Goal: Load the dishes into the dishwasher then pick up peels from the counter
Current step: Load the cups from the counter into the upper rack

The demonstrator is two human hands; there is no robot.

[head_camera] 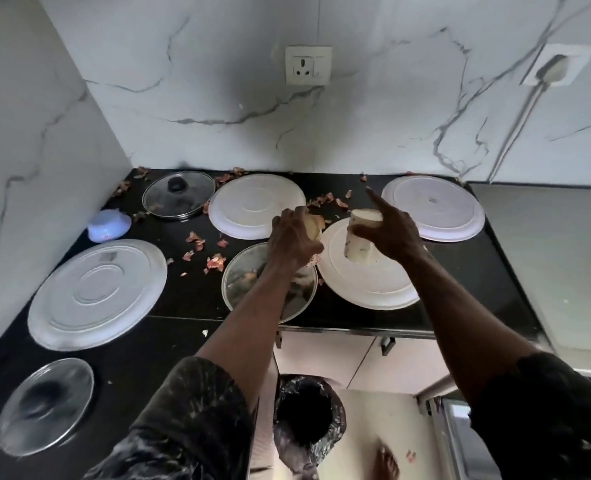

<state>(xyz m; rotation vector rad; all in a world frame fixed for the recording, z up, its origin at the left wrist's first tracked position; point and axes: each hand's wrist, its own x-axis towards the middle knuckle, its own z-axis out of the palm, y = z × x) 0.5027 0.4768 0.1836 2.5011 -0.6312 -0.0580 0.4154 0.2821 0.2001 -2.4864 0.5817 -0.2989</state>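
Currently left hand (292, 239) curls round a tan upturned cup (314, 226); right hand (391, 233) grips a cream speckled cup (358, 242), index finger straight; both above black stone counter (190, 296).

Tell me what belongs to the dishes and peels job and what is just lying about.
Job: four white round plates, three glass lids, small lilac bowl, cream cup in right hand, second cup in left hand, reddish peels.
Lying about: white wall socket, plugged-in white cable, black-lined bin.

Your left sleeve (190, 420) and right sleeve (547, 410) are dark cloth mottled with pale whitish streaks, ending near the elbows; your forearms (249, 317) and one foot (386, 464) are bare.
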